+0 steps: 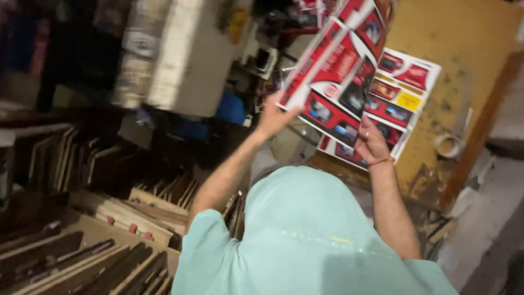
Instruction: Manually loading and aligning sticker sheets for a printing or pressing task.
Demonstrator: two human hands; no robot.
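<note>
My left hand (pixel 273 117) grips the lower left edge of a red, white and black printed cardboard sheet (pixel 341 65), which is lifted and tilted in front of me. My right hand (pixel 371 143), with a red thread at the wrist, pinches the same sheet at its lower right edge. A similar printed sheet (pixel 406 87) lies flat under it on a worn yellow table (pixel 464 49). My pale green shirt (pixel 305 240) fills the lower middle of the view.
A small roll of tape (pixel 448 145) sits on the table near its brown edge. Stacks of flat wooden boards (pixel 109 229) stand on the left. A blurred grey machine (pixel 174 54) rises at the back left. Grey floor (pixel 491 218) shows at the right.
</note>
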